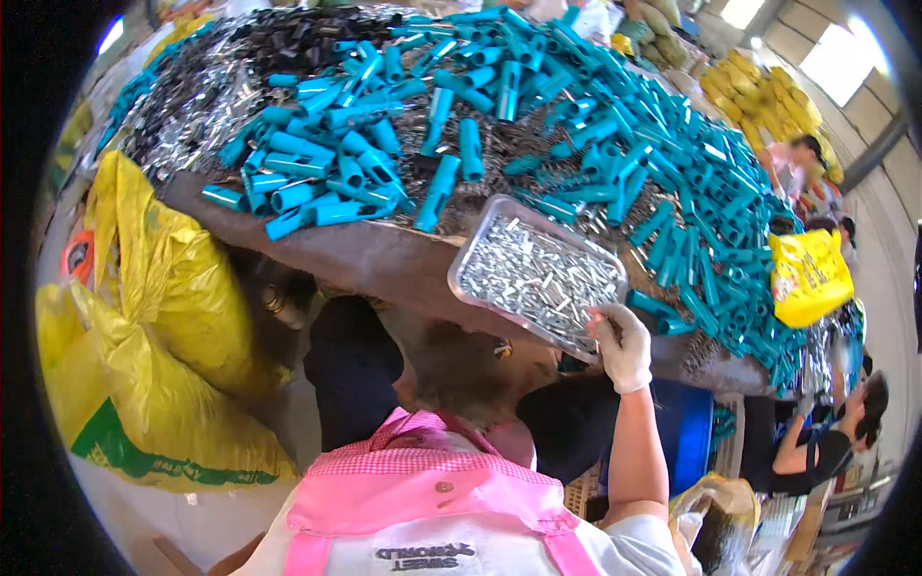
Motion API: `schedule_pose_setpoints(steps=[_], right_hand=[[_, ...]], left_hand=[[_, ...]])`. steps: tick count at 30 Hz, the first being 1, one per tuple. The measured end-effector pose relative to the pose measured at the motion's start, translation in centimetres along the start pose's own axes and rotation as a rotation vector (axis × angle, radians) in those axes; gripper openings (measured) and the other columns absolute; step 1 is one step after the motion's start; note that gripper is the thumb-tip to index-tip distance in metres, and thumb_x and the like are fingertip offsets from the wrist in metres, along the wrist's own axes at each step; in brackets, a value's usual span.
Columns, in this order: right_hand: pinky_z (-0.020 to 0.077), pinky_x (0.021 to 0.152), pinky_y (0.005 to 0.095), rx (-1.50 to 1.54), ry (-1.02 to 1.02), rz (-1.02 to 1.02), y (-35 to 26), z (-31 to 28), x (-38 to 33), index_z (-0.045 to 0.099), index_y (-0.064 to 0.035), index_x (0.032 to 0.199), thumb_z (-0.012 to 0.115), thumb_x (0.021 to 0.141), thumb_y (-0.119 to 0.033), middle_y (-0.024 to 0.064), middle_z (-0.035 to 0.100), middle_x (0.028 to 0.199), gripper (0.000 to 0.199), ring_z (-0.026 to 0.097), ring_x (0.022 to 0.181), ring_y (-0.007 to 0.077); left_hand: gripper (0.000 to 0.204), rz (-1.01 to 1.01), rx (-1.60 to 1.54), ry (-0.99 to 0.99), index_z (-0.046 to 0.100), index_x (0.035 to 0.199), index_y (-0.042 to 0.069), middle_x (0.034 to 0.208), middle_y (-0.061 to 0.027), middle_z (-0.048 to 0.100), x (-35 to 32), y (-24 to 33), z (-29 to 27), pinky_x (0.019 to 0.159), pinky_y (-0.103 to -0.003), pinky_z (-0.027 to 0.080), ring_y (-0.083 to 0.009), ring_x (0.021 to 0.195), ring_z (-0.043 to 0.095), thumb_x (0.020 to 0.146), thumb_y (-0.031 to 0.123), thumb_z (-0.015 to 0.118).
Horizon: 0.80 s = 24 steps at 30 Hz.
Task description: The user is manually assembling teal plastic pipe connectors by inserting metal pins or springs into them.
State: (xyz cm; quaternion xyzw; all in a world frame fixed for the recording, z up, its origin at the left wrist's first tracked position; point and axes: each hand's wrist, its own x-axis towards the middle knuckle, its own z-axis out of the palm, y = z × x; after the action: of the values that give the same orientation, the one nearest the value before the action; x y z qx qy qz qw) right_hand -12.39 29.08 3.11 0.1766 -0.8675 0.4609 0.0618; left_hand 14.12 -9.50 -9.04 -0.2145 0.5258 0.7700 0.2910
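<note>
My right hand (pixel 624 350), in a white glove with bare fingertips, is at the right front corner of a clear plastic tray (pixel 467 252). Its fingers are bent together over the small metal pins (pixel 538 271) that fill the tray. What they pinch, if anything, is too small to make out. The tray sits at the table's front edge. Around it lie many teal slotted plastic tubes (pixel 442 195), heaped to the left, behind and to the right. Small dark metal springs (pixel 706 355) lie among the tubes right of my hand. My left hand is not in view.
Shiny metal strips (pixel 197 96) pile up at the far left of the table (pixel 317 245). Yellow sacks (pixel 182 288) stand at the left. A yellow bag (pixel 810 276) rests on the right-hand tubes, and a blue bin (pixel 677 437) is below. Other people (pixel 816 446) sit along the right.
</note>
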Motion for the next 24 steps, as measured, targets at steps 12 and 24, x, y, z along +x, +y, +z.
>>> schedule_pose_setpoints(steps=[12,24], right_hand=[[0.0481,0.071,0.0362,-0.249,-0.241,-0.294,-4.1,2.2,4.9,0.065,-0.0021,0.088,0.061,0.084,-0.012,0.0154,0.065,0.085,0.012,0.063,0.080,0.0315],[0.0487,0.071,0.0407,-0.312,-0.147,-0.570,-6.0,6.9,14.9,0.064,-0.0063,0.087,0.060,0.083,-0.020,0.0130,0.063,0.084,0.015,0.061,0.080,0.0332]], left_hand=[[0.035,0.084,0.066,0.323,0.052,0.119,0.001,0.110,-0.0127,0.063,-2.9,-11.3,-2.8,0.085,-0.036,0.049,-0.0261,0.099,0.061,0.086,0.007,0.059],[0.034,0.163,0.225,0.593,0.052,0.118,0.000,0.109,-0.0142,0.062,-4.4,-20.3,-6.2,0.084,-0.037,0.049,-0.0281,0.099,0.061,0.085,0.006,0.059]])
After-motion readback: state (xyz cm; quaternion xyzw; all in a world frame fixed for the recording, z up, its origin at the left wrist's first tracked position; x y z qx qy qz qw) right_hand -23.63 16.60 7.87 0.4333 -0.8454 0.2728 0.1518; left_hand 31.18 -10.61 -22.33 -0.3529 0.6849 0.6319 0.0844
